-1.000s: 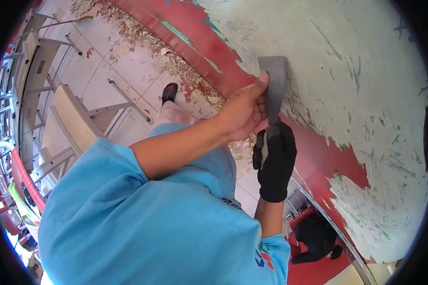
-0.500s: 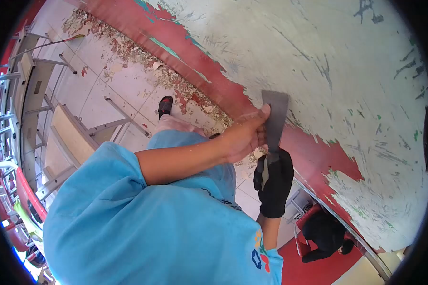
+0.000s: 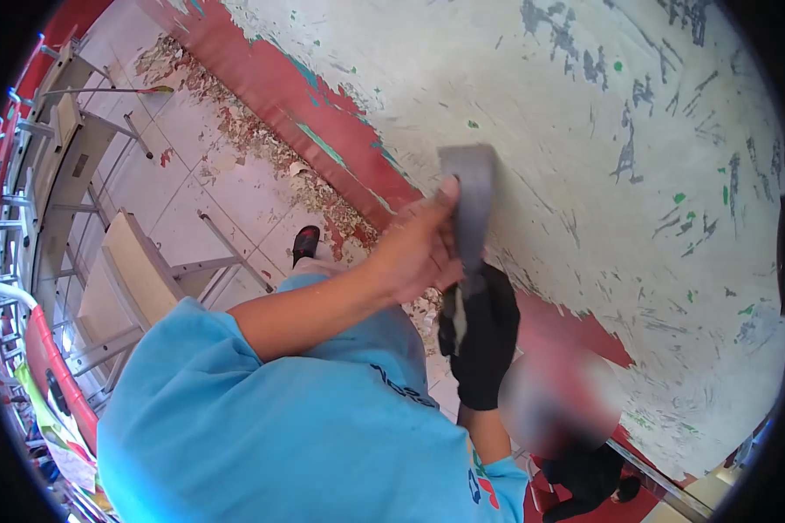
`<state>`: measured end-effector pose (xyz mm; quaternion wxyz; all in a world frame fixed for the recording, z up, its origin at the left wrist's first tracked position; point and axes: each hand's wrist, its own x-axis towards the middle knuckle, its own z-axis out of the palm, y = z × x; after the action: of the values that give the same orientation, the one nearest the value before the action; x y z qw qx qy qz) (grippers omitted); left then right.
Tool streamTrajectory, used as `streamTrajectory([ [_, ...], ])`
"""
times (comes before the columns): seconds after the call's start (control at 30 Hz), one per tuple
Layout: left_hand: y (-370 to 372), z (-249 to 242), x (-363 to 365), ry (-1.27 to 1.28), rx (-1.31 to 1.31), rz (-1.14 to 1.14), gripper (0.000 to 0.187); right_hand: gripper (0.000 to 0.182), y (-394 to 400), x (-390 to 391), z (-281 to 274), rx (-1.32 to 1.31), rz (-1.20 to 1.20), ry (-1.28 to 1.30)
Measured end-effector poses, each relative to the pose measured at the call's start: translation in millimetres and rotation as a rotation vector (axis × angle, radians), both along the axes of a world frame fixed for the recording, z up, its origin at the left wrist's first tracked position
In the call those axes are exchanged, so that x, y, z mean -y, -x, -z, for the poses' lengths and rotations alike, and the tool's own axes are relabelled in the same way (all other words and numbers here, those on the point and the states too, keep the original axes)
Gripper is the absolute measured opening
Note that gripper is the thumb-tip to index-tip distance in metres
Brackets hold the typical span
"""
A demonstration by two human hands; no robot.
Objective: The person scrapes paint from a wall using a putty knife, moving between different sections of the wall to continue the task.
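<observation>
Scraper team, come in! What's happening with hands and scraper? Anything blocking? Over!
Right hand gloved, gripping scraper by handle. Left hand bare, thumb at blade. Wall contact unclear. Nothing seen blocking; flakes on floor.

Bright, fairly even lt, source can't tell; pale wall (image 3: 576, 200) & floor tiles (image 3: 170, 170) well lit, floor a bit washed out. Blue-white glare/fringing along far-L rim by furniture (image 3: 71, 157). Shirt (image 3: 296, 427) bright, soft shading in folds. Gloved R hand (image 3: 488, 340) v. dark, detail mostly lost. Scraper blade (image 3: 473, 200) slightly soft, prob. motion blur. Round blurred patch (image 3: 560, 397) nr glove, contents unreadable. Fisheye: lines bow nr edges, corners black w/ heavy vignette
</observation>
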<state>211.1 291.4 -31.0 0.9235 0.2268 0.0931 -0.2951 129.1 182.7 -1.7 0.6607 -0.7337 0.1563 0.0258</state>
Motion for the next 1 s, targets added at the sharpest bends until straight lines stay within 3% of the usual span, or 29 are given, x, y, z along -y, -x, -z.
streamTrajectory([
  [0.07, -4.8, 0.9, -8.6, -0.020, 0.080, 0.020, 0.048, 0.019, -4.8, -11.2, -18.2, -0.074, -0.021, -0.138],
  [0.17, 0.2, -31.9, 0.9, -0.024, -0.152, 0.045, 0.039, 0.020, 8.7, -16.7, -39.1, -0.178, 0.187, -0.327],
  [0.27, -8.1, -25.4, -11.6, -0.024, 0.000, 0.064, 0.039, 0.020, -1.5, -25.1, -36.6, -0.189, 0.184, -0.280],
  [0.6, -5.1, -25.8, -10.8, -0.031, 0.082, 0.084, 0.040, 0.020, 7.0, -25.1, -43.7, -0.176, 0.209, -0.232],
  [0.93, -2.5, -42.8, -8.0, -0.040, -0.126, 0.048, 0.034, 0.020, 0.7, -26.0, -50.4, -0.164, 0.189, -0.260],
  [1.0, -10.8, -35.3, -13.3, -0.023, 0.045, 0.073, 0.036, 0.020, -3.0, -25.0, -49.0, -0.162, 0.165, -0.257],
])
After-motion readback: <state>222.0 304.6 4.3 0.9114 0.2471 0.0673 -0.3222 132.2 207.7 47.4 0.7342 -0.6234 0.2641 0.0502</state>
